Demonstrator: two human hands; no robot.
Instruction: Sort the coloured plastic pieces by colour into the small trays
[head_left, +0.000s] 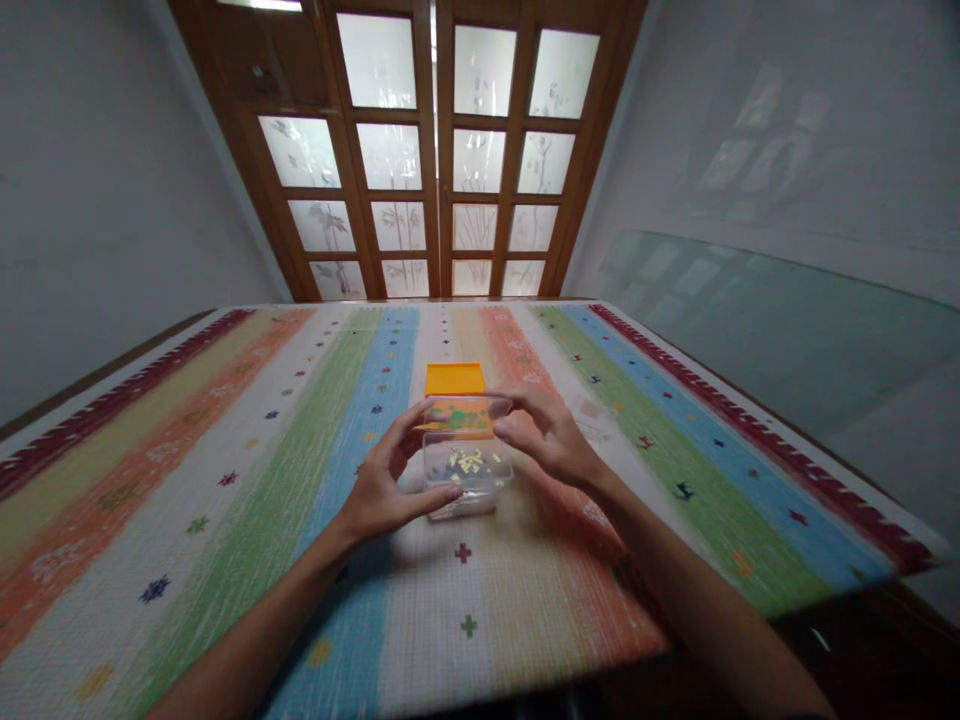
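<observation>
A small clear plastic box (433,478) is held above the table near the middle, with several pale yellow bits (469,460) and some dark bits inside. Its clear lid (491,404) stands raised at the far side; whether it is hinged to the box I cannot tell. My left hand (394,480) grips the box's left side, thumb along the near edge. The fingers of my right hand (551,440) pinch the lid's right edge. Behind it lies a yellow-orange tray-like case (455,378), and green pieces (459,418) on orange show through the clear lid.
A striped, patterned cloth (330,430) covers the table. To the right of my right hand lies a small clear plastic item (592,415). Wooden doors with glass panes (435,150) stand beyond the far edge. A glass sheet (750,290) leans along the right wall.
</observation>
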